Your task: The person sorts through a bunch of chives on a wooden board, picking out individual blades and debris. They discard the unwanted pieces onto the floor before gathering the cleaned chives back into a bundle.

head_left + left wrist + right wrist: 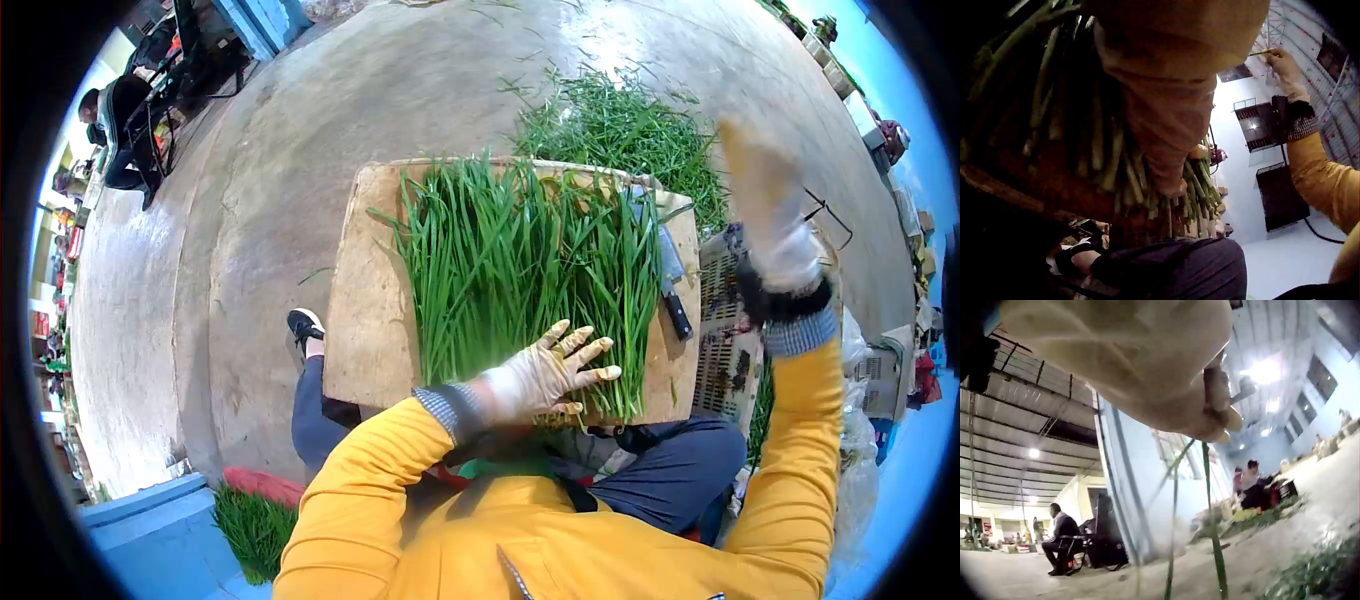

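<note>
A thick layer of long green leafy stalks (500, 260) covers a worn board (372, 300) in front of the person. The gloved left hand (545, 378) rests on the stalks near their cut ends, its fingers spread and straight. Pale stem ends (1110, 162) show below that hand in the left wrist view. Up to the right of the board, the gloved right hand (778, 215) is raised and blurred. Its curled fingers pinch a few thin green leaf blades (1215, 537), which dangle in the right wrist view. A knife (674, 285) with a black handle lies on the board's right side.
Loose green trimmings (640, 130) are heaped on the floor beyond the board. A plastic crate (725, 330) stands close against its right side. More greens (255, 530) lie at the lower left. Seated people (1063, 537) are in the background.
</note>
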Demonstrator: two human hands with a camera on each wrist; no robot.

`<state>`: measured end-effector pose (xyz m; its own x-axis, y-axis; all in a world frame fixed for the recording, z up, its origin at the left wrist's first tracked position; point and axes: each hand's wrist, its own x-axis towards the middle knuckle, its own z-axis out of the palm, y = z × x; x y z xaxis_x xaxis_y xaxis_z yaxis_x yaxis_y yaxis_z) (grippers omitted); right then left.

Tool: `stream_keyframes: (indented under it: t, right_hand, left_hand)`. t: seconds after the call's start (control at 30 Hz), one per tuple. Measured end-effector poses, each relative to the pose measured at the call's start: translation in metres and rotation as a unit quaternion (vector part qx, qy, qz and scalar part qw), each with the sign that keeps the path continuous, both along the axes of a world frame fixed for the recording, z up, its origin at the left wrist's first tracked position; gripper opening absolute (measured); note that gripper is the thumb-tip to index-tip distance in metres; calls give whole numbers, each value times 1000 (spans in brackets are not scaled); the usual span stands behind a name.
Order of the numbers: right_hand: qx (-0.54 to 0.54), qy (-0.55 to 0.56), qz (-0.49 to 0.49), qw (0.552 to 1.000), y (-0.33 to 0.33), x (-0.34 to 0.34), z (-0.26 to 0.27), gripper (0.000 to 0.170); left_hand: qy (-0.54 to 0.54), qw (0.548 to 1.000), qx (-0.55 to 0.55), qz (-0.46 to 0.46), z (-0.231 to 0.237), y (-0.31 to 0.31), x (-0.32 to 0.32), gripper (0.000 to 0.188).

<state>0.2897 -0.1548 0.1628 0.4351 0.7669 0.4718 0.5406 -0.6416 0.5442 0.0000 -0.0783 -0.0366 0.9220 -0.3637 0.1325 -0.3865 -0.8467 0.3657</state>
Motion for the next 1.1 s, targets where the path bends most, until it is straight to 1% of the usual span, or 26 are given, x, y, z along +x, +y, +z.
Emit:
stream_keyframes:
  t: [0.03,0.1,0.13,0.2,0.27,0.3,0.33,0.37,0.4,0.43,0.47,0.5,0.53,0.57,0.63,0.67,0.7,0.77,0.83,0.87,0.9,0.93,0.97,1.0,1.03,1.1]
  right_hand:
    - [27,26,-79,996,12,8,22,16]
    - [99,27,30,994,14,93,34,32]
    - [100,26,29,994,15,95,33,32]
    - [44,119,-140,982,21,94,25,54]
    - [-29,85,-90,992,9,63,-12,64]
    - [93,277,57,955,-4,38,-31,53]
    - [134,402,66,903,-20,29,-76,59]
    - [144,685,72,711,-41,17,-115,69]
    - [138,636,127,748,-48,-51,-99,77]
    - [91,563,110,814,-72,-70,-132,83]
    - [78,529,57,843,-93,-77,-176,88]
    - [168,703,-42,690,-88,-103,-161,99]
    - [166,642,-45,748,-90,-115,-188,104]
    - [162,577,-49,799,-90,-125,-214,110]
    - [224,597,55,769,-58,-168,-206,114]
    - [191,651,10,735,-42,-183,-195,113]
    - [199,703,6,682,-31,-195,-181,108]
    - [285,639,146,699,-35,-194,-189,105]
    - [391,644,138,643,-41,-176,-196,103]
    - [392,676,16,623,-51,-174,-187,102]
    - [331,615,-37,714,-59,-163,-217,102]
    - [281,620,-59,730,-57,-165,-211,102]
    - [229,624,-80,743,-52,-165,-206,103]
    - [239,655,8,717,-51,-166,-196,103]
    - [296,696,67,651,-55,-160,-215,100]
    - [298,691,109,650,-61,-157,-205,97]
  left_hand:
    - [-2,1000,11,0,0,0,0,67]
    - [-4,1000,23,-2,3,0,0,67]
    - [1,1000,25,-1,5,1,0,69]
    - [8,1000,-4,29,8,1,0,73]
    - [-3,993,-65,100,12,-1,1,82]
    - [40,987,-96,122,29,1,3,81]
    - [-22,984,-20,175,35,0,4,81]
    - [-85,969,59,226,40,0,6,81]
    - [-61,952,57,295,46,5,7,80]
    - [-58,934,52,348,46,13,7,86]
    - [-3,935,47,352,45,20,6,88]
    - [50,932,43,356,41,24,4,91]
    - [37,934,96,341,19,26,4,100]
    - [37,933,96,345,14,25,1,100]
    - [117,902,40,413,10,26,2,107]
    - [138,881,50,450,6,25,4,114]
    - [131,869,52,473,3,25,1,117]
    - [49,851,16,523,-9,29,-8,120]
    - [5,836,11,549,-12,34,-12,124]
    - [-11,829,5,559,-17,36,-12,123]
    - [-29,824,-3,565,-18,38,-8,123]
    - [-25,822,23,568,-18,38,-2,117]
    - [-39,817,-50,573,-19,43,2,106]
    - [-99,816,-100,561,-9,48,3,95]
    - [-156,808,-149,548,9,51,-2,85]
    - [-210,816,-192,503,48,64,-26,67]
